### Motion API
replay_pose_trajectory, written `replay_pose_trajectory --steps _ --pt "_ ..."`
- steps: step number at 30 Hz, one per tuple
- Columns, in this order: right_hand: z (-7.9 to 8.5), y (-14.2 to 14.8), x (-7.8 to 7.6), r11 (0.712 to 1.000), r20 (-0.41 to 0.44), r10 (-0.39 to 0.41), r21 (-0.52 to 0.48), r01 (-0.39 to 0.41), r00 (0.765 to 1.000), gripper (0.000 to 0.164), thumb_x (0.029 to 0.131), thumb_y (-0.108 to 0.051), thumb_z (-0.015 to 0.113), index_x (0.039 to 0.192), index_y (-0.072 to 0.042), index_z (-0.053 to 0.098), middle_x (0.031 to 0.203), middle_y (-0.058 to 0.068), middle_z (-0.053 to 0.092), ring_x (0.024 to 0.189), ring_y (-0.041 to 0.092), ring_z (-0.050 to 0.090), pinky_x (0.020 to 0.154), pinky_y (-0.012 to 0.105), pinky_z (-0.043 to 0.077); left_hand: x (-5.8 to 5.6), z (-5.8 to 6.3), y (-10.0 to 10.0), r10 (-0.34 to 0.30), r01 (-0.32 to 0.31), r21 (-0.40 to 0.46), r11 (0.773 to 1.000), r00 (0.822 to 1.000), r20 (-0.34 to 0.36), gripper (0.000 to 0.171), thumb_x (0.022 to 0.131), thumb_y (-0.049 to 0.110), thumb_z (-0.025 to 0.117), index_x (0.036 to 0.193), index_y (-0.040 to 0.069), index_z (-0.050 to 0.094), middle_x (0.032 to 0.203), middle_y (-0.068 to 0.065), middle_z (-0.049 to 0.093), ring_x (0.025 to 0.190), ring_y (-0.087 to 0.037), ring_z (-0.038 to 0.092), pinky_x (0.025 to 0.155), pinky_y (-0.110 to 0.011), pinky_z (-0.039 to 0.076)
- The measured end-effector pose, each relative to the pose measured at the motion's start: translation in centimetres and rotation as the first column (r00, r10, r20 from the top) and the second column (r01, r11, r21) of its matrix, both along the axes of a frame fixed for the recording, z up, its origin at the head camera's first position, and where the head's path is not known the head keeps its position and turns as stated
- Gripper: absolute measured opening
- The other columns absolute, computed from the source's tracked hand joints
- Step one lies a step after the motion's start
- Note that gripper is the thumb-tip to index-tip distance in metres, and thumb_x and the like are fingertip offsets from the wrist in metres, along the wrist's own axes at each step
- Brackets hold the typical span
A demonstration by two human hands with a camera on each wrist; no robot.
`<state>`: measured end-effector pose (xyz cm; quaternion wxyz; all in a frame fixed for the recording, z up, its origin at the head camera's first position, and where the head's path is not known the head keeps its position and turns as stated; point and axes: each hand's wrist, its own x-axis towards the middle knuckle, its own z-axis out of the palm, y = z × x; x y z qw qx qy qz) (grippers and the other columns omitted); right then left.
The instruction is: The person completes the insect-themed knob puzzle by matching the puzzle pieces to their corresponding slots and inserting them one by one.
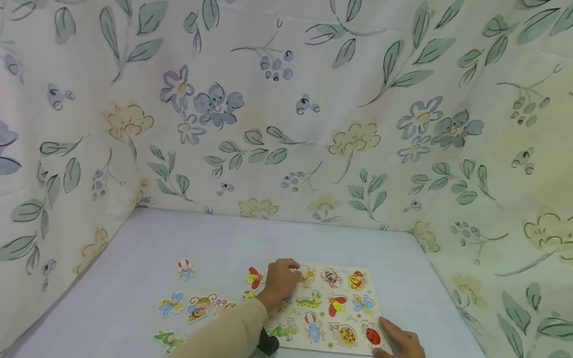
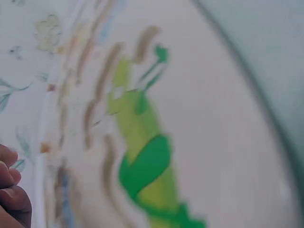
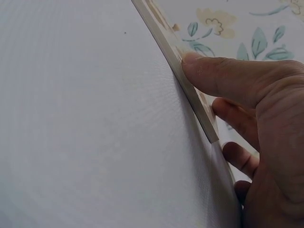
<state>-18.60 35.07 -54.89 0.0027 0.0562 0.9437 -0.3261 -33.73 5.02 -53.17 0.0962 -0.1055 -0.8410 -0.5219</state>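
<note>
A wooden puzzle board with insect pictures lies on the table, seen close and blurred in the left wrist view. My left hand reaches over its far left corner with bent fingers; whether a piece is between the fingertips is hidden. Those curled fingers also show at the left wrist view's edge, above a green grasshopper picture. My right hand holds the board's near right corner, thumb on the near edge and fingers along the right side. A ladybug is beside this hand.
Left of the board lie loose insect pieces: a beetle, a blue-winged insect, a bee, a grasshopper and a red-winged insect. My left forearm passes over part of this area. Floral cloth surrounds the white table.
</note>
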Motion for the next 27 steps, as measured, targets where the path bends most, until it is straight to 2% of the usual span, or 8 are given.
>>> replay_pose_trajectory --steps 3,7,11,14,16,22,26,27 --pt "0.0 -0.2 0.1 1.000 0.011 0.007 0.007 -0.007 1.000 0.087 0.071 -0.048 0.081 0.142 -0.008 0.048 0.143 0.017 0.045 0.116 0.034 0.041 0.091 0.062 0.033 -0.1 0.8 -1.6 0.053 -0.054 0.031 0.998 0.999 0.001 0.016 0.083 0.008 0.069 0.097 0.003 0.074 0.099 -0.007 0.070 0.096 -0.025 0.063 0.080 -0.041 0.051" --pt "0.1 0.0 0.1 1.000 0.026 0.018 0.024 -0.018 1.000 0.089 0.072 -0.050 0.079 0.143 -0.008 0.047 0.143 0.018 0.044 0.116 0.036 0.040 0.090 0.062 0.032 0.0 1.8 -3.9 0.137 -0.137 0.026 0.990 0.990 -0.018 0.014 0.081 0.010 0.072 0.095 0.007 0.075 0.097 -0.005 0.071 0.101 -0.028 0.063 0.087 -0.044 0.048" --pt "0.2 0.1 -0.1 0.999 0.025 0.036 0.026 -0.037 0.999 0.090 0.072 -0.052 0.078 0.143 -0.006 0.045 0.144 0.018 0.042 0.118 0.038 0.039 0.091 0.065 0.030 0.4 3.3 -6.7 0.193 -0.192 0.068 0.979 0.981 -0.013 0.013 0.082 0.010 0.074 0.095 0.008 0.076 0.101 -0.007 0.071 0.071 -0.023 0.065 0.069 -0.036 0.053" --pt "0.5 0.2 -0.1 0.998 0.020 0.048 0.027 -0.049 0.999 0.090 0.074 -0.051 0.078 0.143 -0.004 0.045 0.144 0.020 0.040 0.118 0.040 0.038 0.091 0.065 0.031 0.9 4.2 -8.7 0.214 -0.214 0.116 0.970 0.977 0.012 0.012 0.083 0.009 0.074 0.095 0.009 0.076 0.104 -0.009 0.070 0.048 -0.017 0.053 0.049 -0.029 0.047" --pt "0.6 0.3 0.0 0.998 0.010 0.059 0.032 -0.059 0.998 0.089 0.075 -0.049 0.078 0.143 -0.003 0.044 0.144 0.021 0.040 0.117 0.041 0.038 0.090 0.065 0.032 1.2 4.5 -9.9 0.230 -0.230 0.126 0.965 0.973 0.017 0.012 0.084 0.010 0.073 0.096 0.010 0.076 0.104 -0.008 0.070 0.047 -0.011 0.051 0.046 -0.025 0.044" --pt "0.6 0.5 0.0 0.996 -0.001 0.080 0.047 -0.080 0.997 0.087 0.077 -0.047 0.077 0.143 -0.002 0.043 0.144 0.023 0.040 0.115 0.041 0.039 0.089 0.063 0.033 3.2 5.2 -13.3 0.247 -0.246 0.152 0.957 0.969 0.014 0.014 0.084 0.012 0.074 0.099 0.012 0.076 0.111 -0.009 0.068 0.043 -0.015 0.052 0.043 -0.027 0.046" --pt "0.3 0.4 -0.1 0.994 -0.034 0.095 0.050 -0.093 0.995 0.084 0.078 -0.046 0.077 0.142 -0.002 0.045 0.142 0.024 0.042 0.115 0.041 0.038 0.087 0.063 0.034 4.9 5.1 -15.7 0.285 -0.279 0.152 0.948 0.959 -0.014 0.016 0.084 0.011 0.074 0.100 0.010 0.076 0.110 -0.012 0.068 0.034 -0.011 0.038 0.038 -0.025 0.039" --pt "0.2 0.4 -0.1 0.994 -0.050 0.099 0.045 -0.097 0.994 0.083 0.078 -0.045 0.078 0.141 -0.002 0.046 0.141 0.024 0.043 0.115 0.041 0.038 0.087 0.062 0.033 5.3 4.9 -16.4 0.296 -0.289 0.154 0.945 0.955 -0.018 0.015 0.085 0.010 0.074 0.100 0.009 0.076 0.105 -0.014 0.069 0.033 -0.010 0.036 0.037 -0.025 0.036"
